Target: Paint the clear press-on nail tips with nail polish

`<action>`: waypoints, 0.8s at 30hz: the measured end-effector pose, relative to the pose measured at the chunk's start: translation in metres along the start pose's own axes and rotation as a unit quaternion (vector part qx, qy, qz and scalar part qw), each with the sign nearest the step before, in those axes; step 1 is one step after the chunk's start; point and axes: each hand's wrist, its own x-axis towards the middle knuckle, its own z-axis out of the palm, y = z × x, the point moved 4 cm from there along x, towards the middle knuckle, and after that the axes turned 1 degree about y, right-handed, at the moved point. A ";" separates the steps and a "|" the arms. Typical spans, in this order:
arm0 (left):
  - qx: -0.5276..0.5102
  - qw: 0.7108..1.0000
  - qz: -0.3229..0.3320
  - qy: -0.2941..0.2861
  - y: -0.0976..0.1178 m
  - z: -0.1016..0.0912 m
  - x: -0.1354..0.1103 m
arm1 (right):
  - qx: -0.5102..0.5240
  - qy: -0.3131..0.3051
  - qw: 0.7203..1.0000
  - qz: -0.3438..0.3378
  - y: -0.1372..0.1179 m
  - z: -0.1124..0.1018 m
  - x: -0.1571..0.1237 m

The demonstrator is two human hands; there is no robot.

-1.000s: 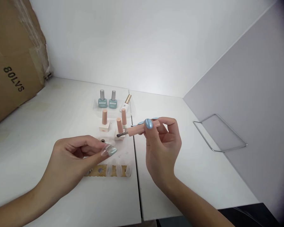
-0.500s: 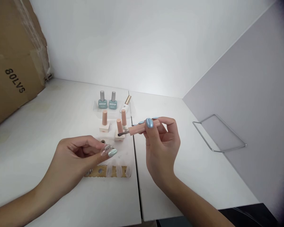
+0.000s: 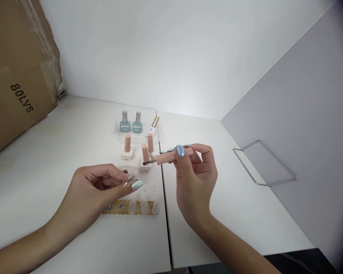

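The left hand (image 3: 93,194) pinches a clear nail tip (image 3: 128,180) between thumb and curled fingers, held above the table (image 3: 137,243) near a gold strip (image 3: 117,207). The right hand (image 3: 196,182) grips the pink handle of a polish brush (image 3: 169,157) between thumb and fingers, its bristles pointing left, apart from the nail tip, and overlapping in view a pink-capped bottle (image 3: 145,153) behind.
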 end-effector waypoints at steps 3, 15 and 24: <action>0.005 1.000 -0.001 0.001 -0.002 0.000 0.000 | -0.002 -0.016 1.000 -0.015 -0.001 0.000 0.001; -0.007 1.000 -0.001 -0.018 -0.004 0.000 -0.001 | 0.012 -0.007 0.999 0.051 0.003 0.000 0.000; 0.014 0.999 0.031 -0.012 0.007 0.000 0.000 | 0.017 -0.117 0.988 -0.102 -0.013 0.014 -0.012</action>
